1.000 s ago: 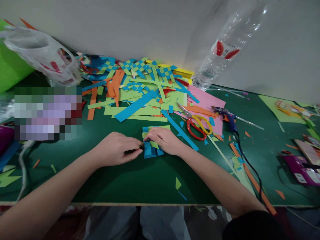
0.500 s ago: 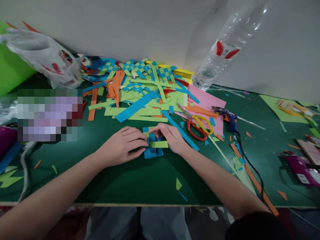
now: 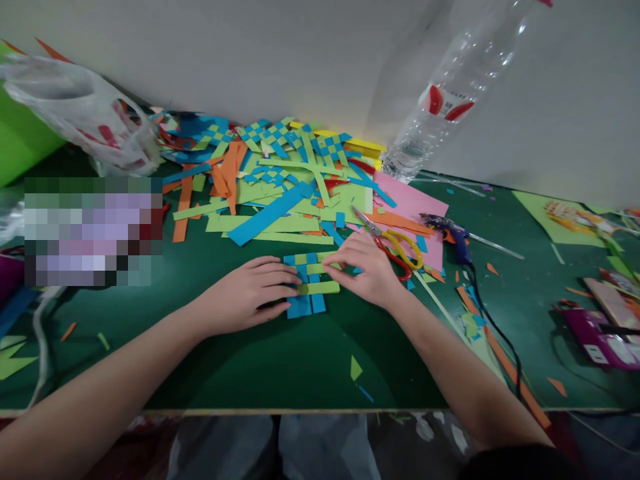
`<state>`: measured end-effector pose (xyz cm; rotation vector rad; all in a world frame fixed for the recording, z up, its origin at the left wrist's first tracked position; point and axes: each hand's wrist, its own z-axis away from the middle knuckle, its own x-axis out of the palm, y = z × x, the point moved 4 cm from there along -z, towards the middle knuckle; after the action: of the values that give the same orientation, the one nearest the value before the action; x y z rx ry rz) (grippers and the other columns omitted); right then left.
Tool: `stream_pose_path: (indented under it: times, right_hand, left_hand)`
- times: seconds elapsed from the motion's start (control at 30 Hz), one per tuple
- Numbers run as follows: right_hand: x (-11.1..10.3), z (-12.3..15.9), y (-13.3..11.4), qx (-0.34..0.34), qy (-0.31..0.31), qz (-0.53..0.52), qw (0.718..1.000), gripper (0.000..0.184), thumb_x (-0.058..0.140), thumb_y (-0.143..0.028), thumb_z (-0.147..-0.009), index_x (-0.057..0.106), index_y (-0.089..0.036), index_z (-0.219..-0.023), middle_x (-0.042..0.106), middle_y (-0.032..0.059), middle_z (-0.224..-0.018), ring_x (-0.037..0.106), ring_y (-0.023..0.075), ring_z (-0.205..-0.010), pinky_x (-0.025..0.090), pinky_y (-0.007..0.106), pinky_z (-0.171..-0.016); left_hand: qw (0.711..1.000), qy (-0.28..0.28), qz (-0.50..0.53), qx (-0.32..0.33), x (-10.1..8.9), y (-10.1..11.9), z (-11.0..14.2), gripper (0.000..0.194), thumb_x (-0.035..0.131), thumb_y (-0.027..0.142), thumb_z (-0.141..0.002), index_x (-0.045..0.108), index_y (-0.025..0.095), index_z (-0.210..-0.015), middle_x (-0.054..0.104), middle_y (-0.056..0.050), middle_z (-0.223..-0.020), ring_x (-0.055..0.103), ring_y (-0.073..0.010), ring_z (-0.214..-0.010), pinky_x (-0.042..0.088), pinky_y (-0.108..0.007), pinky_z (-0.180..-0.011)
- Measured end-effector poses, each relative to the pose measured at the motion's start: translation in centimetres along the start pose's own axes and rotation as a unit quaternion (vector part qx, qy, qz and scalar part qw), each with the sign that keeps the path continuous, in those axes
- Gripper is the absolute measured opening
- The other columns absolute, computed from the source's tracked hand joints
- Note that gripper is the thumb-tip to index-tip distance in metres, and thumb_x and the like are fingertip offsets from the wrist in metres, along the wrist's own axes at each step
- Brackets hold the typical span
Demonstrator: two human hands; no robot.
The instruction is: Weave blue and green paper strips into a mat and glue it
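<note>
The weave [image 3: 304, 275] lies mid-tabletop [image 3: 260, 373]; left hand [image 3: 245, 293] at 9 o'clock, flat with fingers spread onto it; right hand [image 3: 369, 270] at 3, pinching a green strip [image 3: 315, 269]; bottle [image 3: 465, 73] at 1, its red-marked label [image 3: 447, 104] unreadable; bag [image 3: 83, 110] at 10, contents unclear; front edge [image 3: 320, 411] at 6.

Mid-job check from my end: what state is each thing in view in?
Left hand: fingers spread, resting on the weave's left edge.
Right hand: pinching the end of a green strip.
Paper weave: partly woven, lower blue ends uncovered.
Scissors: lying down, blades seemingly closed.
Glue gun: lying down; hot or cold, can't tell.
Plastic bag: open-topped.
</note>
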<state>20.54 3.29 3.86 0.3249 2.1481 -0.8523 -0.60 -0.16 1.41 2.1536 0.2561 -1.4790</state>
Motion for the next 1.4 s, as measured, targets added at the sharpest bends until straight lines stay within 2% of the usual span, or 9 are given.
stream_pose_path:
  times: [0.1, 0.17, 0.33, 0.47, 0.6, 0.7, 0.83, 1.07, 1.4]
  right_hand:
    - [1.5, 0.5, 0.4, -0.011, -0.088, 0.037, 0.995, 0.018, 0.058, -0.034, -0.095, 0.071, -0.023, -0.092, 0.066, 0.0038, -0.083, 0.055, 0.0194, -0.085, 0.036, 0.037, -0.080]
    - [1.7, 0.6, 0.6, -0.008, -0.112, 0.046, 0.993, 0.018, 0.055, -0.029, -0.097, 0.071, -0.021, -0.096, 0.066, 0.0043, -0.085, 0.054, 0.0191, -0.086, 0.034, 0.037, -0.081]
    - [-0.2, 0.8, 1.3, 0.025, -0.138, 0.018, 0.990, 0.014, 0.058, -0.011, -0.083, 0.067, -0.020, -0.090, 0.063, 0.0034, -0.091, 0.053, 0.0192, -0.091, 0.034, 0.038, -0.088]
    - [-0.7, 1.0, 2.1, 0.062, -0.200, -0.033, 0.977, 0.016, 0.066, -0.017, -0.079, 0.066, -0.021, -0.094, 0.062, 0.0032, -0.094, 0.052, 0.0199, -0.093, 0.035, 0.038, -0.089]
    - [-0.1, 0.9, 2.3, 0.092, -0.185, -0.040, 0.978, 0.004, 0.068, -0.023, -0.083, 0.066, -0.020, -0.080, 0.060, 0.0003, -0.079, 0.052, 0.0180, -0.085, 0.034, 0.035, -0.083]
    - [0.4, 0.8, 1.4, 0.070, -0.180, -0.067, 0.979, 0.018, 0.065, -0.032, -0.090, 0.067, -0.020, -0.077, 0.063, 0.0003, -0.079, 0.054, 0.0173, -0.085, 0.032, 0.037, -0.085]
    - [0.9, 0.9, 0.0, 0.016, -0.205, -0.072, 0.976, 0.020, 0.070, -0.042, -0.087, 0.071, -0.023, -0.094, 0.066, 0.0023, -0.093, 0.055, 0.0194, -0.095, 0.029, 0.038, -0.089]
    - [1.5, 1.1, 0.0, 0.027, -0.210, -0.008, 0.977, 0.045, 0.075, -0.053, -0.077, 0.067, -0.022, -0.109, 0.065, 0.0046, -0.100, 0.054, 0.0238, -0.104, 0.029, 0.039, -0.090]
    - [2.0, 0.9, 0.4, 0.014, -0.194, 0.022, 0.981, 0.031, 0.071, -0.048, -0.083, 0.072, -0.023, -0.101, 0.065, 0.0027, -0.093, 0.054, 0.0211, -0.097, 0.027, 0.037, -0.087]
  left_hand:
    - [1.000, 0.002, 0.000, -0.002, 0.1, -0.1, 0.1, 0.025, 0.053, 0.026, -0.095, 0.065, 0.026, -0.117, 0.069, -0.003, -0.125, 0.058, -0.0191, -0.125, 0.036, -0.042, -0.115]
    - [1.000, -0.003, -0.006, -0.004, 0.2, -0.1, 0.1, 0.024, 0.052, 0.026, -0.096, 0.064, 0.026, -0.117, 0.068, -0.003, -0.126, 0.057, -0.0188, -0.126, 0.034, -0.042, -0.115]
    - [1.000, -0.008, -0.004, -0.004, 0.1, -0.1, 0.1, 0.023, 0.053, 0.026, -0.096, 0.065, 0.025, -0.116, 0.068, -0.003, -0.126, 0.057, -0.0190, -0.126, 0.033, -0.043, -0.116]
    - [1.000, 0.001, 0.014, -0.011, 0.1, -0.1, 0.0, 0.022, 0.055, 0.025, -0.094, 0.066, 0.026, -0.113, 0.069, -0.002, -0.124, 0.058, -0.0191, -0.125, 0.034, -0.043, -0.115]
    - [1.000, -0.002, 0.016, -0.013, 0.1, -0.2, 0.1, 0.023, 0.054, 0.026, -0.095, 0.066, 0.026, -0.114, 0.069, -0.003, -0.123, 0.058, -0.0194, -0.125, 0.034, -0.043, -0.116]
    - [1.000, -0.005, 0.010, -0.013, 0.1, -0.2, 0.1, 0.023, 0.052, 0.027, -0.096, 0.066, 0.026, -0.114, 0.069, -0.003, -0.124, 0.057, -0.0194, -0.125, 0.034, -0.043, -0.115]
    - [1.000, -0.008, 0.006, -0.011, 0.1, -0.2, 0.1, 0.022, 0.052, 0.027, -0.096, 0.065, 0.026, -0.114, 0.068, -0.003, -0.125, 0.057, -0.0190, -0.125, 0.034, -0.042, -0.115]
    - [1.000, -0.017, 0.001, -0.012, 0.3, -0.2, 0.2, 0.023, 0.051, 0.028, -0.097, 0.063, 0.026, -0.116, 0.068, -0.002, -0.127, 0.056, -0.0188, -0.126, 0.031, -0.042, -0.115]
    - [1.000, -0.012, -0.001, -0.010, 0.3, -0.2, 0.0, 0.022, 0.052, 0.028, -0.097, 0.062, 0.025, -0.116, 0.068, -0.001, -0.125, 0.056, -0.0183, -0.126, 0.031, -0.040, -0.114]
